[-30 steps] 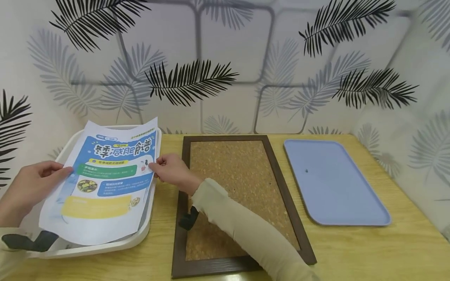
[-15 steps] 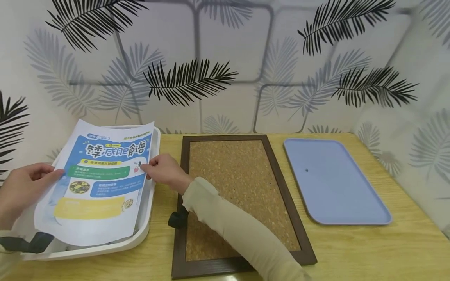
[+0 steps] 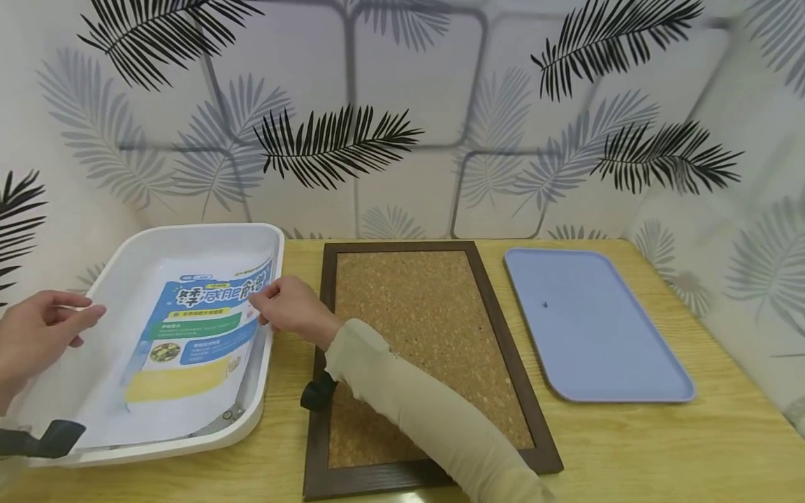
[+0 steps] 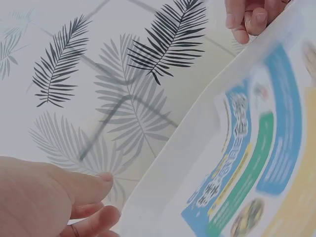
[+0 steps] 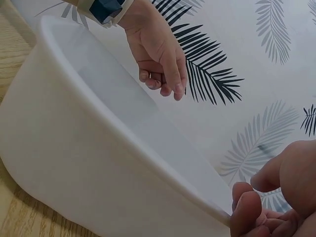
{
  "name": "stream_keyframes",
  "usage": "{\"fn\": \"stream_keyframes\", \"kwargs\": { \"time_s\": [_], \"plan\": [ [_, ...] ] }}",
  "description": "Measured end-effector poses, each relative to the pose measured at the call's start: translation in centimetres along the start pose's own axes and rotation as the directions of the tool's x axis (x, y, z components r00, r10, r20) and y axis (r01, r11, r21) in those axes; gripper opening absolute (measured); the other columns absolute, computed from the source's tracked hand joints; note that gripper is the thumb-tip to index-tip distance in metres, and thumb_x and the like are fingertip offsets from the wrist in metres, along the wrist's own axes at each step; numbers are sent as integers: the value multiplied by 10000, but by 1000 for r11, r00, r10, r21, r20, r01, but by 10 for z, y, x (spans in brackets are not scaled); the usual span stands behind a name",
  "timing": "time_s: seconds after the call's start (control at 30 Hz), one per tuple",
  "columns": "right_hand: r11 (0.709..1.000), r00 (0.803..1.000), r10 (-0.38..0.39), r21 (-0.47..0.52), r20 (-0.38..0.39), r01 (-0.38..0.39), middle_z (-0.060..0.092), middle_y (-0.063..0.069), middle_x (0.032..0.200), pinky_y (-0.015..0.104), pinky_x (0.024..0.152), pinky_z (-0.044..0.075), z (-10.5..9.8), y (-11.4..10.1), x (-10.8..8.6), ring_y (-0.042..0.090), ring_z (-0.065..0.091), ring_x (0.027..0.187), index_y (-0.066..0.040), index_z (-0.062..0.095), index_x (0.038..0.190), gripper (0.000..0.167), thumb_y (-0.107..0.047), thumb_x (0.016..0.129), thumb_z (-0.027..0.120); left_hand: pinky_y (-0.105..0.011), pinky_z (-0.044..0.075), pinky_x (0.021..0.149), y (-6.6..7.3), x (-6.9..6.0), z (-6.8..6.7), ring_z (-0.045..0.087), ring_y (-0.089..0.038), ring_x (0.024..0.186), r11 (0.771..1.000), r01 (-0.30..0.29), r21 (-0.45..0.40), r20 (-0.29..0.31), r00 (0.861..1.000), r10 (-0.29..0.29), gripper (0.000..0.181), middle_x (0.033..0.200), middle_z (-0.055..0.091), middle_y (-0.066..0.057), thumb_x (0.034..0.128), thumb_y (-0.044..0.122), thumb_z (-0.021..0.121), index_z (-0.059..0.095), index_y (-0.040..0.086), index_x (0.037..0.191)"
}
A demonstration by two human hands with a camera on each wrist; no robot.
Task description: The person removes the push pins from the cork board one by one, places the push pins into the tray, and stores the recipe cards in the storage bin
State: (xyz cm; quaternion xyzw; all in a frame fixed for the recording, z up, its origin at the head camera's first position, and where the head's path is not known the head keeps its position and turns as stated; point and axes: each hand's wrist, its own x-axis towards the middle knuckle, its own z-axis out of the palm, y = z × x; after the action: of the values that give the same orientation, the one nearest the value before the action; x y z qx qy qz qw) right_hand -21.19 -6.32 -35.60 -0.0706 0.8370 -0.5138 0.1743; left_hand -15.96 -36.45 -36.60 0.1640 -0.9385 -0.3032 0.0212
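A printed sheet of paper [image 3: 195, 335], with blue, green and yellow blocks, lies inside the white plastic basin [image 3: 119, 279] at the left. Over the basin's left side hovers my left hand [image 3: 44, 335], fingers loosely bent and holding nothing. My right hand [image 3: 292, 307] is at the basin's right rim, beside the sheet's upper right edge. In the right wrist view its thumb and index fingertip [image 5: 242, 190] stand slightly apart, with no paper between them. The left wrist view shows the sheet [image 4: 247, 163] blurred and curved, away from the left fingers.
A brown-framed cork board [image 3: 428, 349] lies mid-table, partly under the right forearm. Farther right is a light blue tray [image 3: 597, 321] with a tiny dark speck. Small items [image 3: 229, 415] show beneath the sheet's lower corner. A leaf-patterned wall [image 3: 402, 175] stands behind the wooden table [image 3: 629, 447].
The sheet, held up between both hands before, has dropped into the basin. Both hands have let go of it and stay near where they were, after a slight shift left.
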Motion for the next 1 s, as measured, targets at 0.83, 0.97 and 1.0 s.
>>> {"fn": "stream_keyframes", "kwargs": {
  "time_s": [0.83,0.97,1.0],
  "plan": [
    [988,981,-136,88,141,124,583,28,626,220,542,385,-8,15,3,198,525,573,-84,606,881,201,-269,960,607,-211,436,536,-6,2,12,522,-202,680,997,-74,19,-8,997,74,597,929,611,-212,984,384,517,383,-78,1337],
    [984,973,-170,85,154,158,582,75,650,217,521,367,-14,18,4,207,495,577,-10,636,967,251,-257,970,592,-236,449,549,-3,4,13,524,-213,678,997,-81,18,-13,997,82,605,913,615,-193,981,404,514,387,-70,1333],
    [983,973,-174,77,154,164,585,77,659,216,521,367,-15,19,4,206,497,580,-4,642,984,259,-257,969,592,-232,450,547,-2,3,13,523,-202,671,996,-83,22,-13,996,83,595,915,617,-197,983,398,512,390,-70,1330]
  ]
}}
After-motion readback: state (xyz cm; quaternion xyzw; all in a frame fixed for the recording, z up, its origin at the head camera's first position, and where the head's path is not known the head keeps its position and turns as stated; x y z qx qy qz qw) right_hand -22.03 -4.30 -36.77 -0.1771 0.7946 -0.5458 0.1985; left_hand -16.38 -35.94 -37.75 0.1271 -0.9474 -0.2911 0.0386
